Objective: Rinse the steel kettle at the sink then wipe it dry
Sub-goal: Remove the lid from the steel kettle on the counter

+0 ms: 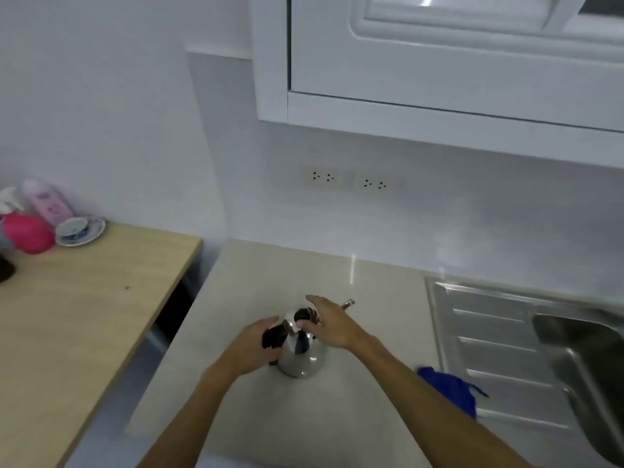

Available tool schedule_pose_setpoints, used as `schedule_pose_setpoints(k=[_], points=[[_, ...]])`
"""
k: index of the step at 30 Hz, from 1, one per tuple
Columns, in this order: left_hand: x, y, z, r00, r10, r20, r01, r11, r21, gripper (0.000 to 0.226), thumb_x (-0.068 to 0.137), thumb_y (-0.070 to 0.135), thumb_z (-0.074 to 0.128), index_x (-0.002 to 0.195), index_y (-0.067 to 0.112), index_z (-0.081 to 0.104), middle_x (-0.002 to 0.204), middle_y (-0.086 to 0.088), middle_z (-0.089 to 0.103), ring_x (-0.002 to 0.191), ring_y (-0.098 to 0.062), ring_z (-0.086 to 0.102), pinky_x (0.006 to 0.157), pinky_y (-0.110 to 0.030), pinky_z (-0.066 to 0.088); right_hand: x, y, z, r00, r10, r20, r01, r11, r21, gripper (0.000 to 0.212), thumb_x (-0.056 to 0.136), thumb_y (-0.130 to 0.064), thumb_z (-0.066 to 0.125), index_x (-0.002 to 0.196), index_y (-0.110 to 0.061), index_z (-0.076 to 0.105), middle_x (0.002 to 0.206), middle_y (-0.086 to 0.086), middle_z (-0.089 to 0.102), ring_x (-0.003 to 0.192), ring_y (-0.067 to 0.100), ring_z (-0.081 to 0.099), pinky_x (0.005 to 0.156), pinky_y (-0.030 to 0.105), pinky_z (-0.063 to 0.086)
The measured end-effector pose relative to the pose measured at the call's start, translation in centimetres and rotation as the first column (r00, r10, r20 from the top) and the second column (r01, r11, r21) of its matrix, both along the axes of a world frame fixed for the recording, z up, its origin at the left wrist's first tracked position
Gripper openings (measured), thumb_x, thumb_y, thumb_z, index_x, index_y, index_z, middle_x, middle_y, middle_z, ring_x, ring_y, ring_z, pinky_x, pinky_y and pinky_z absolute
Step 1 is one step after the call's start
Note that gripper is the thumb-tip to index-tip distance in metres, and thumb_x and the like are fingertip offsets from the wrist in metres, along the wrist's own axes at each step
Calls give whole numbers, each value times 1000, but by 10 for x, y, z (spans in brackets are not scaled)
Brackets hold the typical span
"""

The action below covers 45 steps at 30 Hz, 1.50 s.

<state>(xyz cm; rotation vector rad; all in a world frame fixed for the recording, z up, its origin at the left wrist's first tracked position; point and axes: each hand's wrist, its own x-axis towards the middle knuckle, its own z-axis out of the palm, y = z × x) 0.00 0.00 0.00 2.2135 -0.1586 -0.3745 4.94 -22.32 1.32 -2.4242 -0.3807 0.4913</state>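
left hand (251, 346): we grip kettle (300, 358) handle | right hand (329, 324): fingers spread over lid knob | risk: one-handed carry to sink (574, 349) tips, lid drops

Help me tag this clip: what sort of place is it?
Most likely a home kitchen: a steel sink with drainboard set in a counter, a wall cabinet above, and a kettle.

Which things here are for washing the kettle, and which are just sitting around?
For the job:
kettle, on the counter
left hand, on its black handle
right hand, over the lid
sink
blue cloth, by the drainboard

Just lying about:
cup and saucer on the wooden table
pink bottle
pink round thing
wall sockets
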Motion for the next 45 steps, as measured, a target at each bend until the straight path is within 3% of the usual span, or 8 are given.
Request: schedule_pose_setpoints(k=[2, 5, 13, 18, 27, 33, 41, 45], points=[[2, -4, -5, 1000, -1, 14, 1, 1000, -7, 43, 81, 10, 75, 108, 39, 59, 103, 12, 69, 96, 5, 65, 90, -32, 54, 5, 2, -4, 1000, 10, -21, -10, 1000, -5, 78, 90, -60, 54, 151, -16, 30, 156, 6, 37, 144, 24, 34, 119, 45, 29], [1, -7, -20, 999, 39, 37, -39, 999, -4, 39, 83, 9, 72, 117, 26, 66, 110, 0, 74, 101, -16, 69, 91, -32, 57, 6, 5, -8, 999, 6, -51, -6, 1000, 2, 74, 91, -58, 53, 149, -16, 34, 151, 5, 45, 139, 23, 41, 117, 44, 32], [5, -15, -35, 987, 150, 64, -151, 988, 22, 28, 88, 13, 68, 108, 32, 71, 94, 13, 76, 85, -6, 70, 80, -27, 57, -1, 0, -12, 997, 69, 21, -70, 997, 39, 61, 100, -47, 46, 150, -14, 33, 151, 6, 42, 139, 23, 39, 117, 33, 30], [-15, -33, -29, 990, 125, 63, -122, 991, -47, 50, 87, 9, 69, 92, 58, 65, 100, 21, 71, 87, -9, 70, 78, -25, 56, -23, -22, -14, 995, 71, 74, -73, 997, 23, 57, 102, -42, 46, 149, -12, 34, 147, 7, 45, 134, 23, 42, 111, 28, 30], [-43, -62, -44, 997, 73, 38, -67, 987, -148, 54, 85, 18, 70, 102, 68, 59, 96, 23, 73, 87, -3, 71, 82, -39, 59, -72, -54, -27, 992, -34, 122, 29, 999, 40, 79, 90, -68, 26, 149, -16, 35, 153, 5, 40, 140, 19, 36, 118, 25, 25], [-31, -65, -56, 995, -35, -90, 32, 999, -38, 116, 63, 57, 87, 157, 22, 29, 158, 6, 41, 140, -14, 44, 118, -40, 39, -64, -31, -42, 965, -253, 71, 234, 951, 204, 71, 83, -66, 60, 136, -19, 49, 144, -3, 51, 129, 11, 50, 108, 27, 43], [-23, -65, -63, 995, -91, -49, 86, 993, -81, 100, 58, 57, 89, 139, 61, 31, 124, 47, 55, 120, 11, 58, 104, -20, 49, -61, -15, -52, 879, -409, 245, 345, 900, 265, 37, 95, -50, 53, 104, -17, 67, 105, -4, 71, 98, 11, 64, 89, 30, 52], [-23, -66, -58, 993, -108, -53, 102, 989, -103, 101, 60, 55, 88, 144, 49, 32, 129, 41, 52, 122, 1, 60, 106, -25, 50, -57, -16, -52, 881, -385, 273, 312, 909, 276, 27, 96, -36, 55, 98, -14, 69, 97, -1, 73, 88, 13, 65, 81, 30, 54]])
